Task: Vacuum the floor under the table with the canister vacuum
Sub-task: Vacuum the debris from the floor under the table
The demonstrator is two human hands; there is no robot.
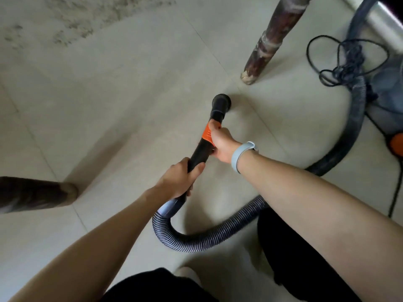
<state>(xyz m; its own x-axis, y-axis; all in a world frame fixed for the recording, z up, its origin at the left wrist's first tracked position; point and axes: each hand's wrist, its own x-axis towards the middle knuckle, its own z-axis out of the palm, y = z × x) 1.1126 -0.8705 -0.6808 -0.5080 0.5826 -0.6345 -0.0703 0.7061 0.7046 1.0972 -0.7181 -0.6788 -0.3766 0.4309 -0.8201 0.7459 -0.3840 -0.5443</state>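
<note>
Wand (201, 149) gripped by both hands, left hand (178, 179) behind right hand (222, 142)

Open floor ahead, legs at the sides

I see bare tile (113, 101) between two table legs (268, 40) (37, 194); tangled cord (346, 62) crowds the right.

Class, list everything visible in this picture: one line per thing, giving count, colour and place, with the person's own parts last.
Rigid vacuum wand: one, black with orange band, centre, nozzle toward the floor.
Ribbed flexible hose: one, dark grey, looping from wand to right.
Canister vacuum body: one, grey-blue with orange part, right edge.
Tangled power cord: one, black, upper right.
Wooden table legs: two, dark brown, top centre and left edge.
Tiled floor: beige; dust patch upper left.
Wristband: one, pale blue, right wrist.
Left hand: grips wand's lower end.
Right hand: grips orange band.
</note>
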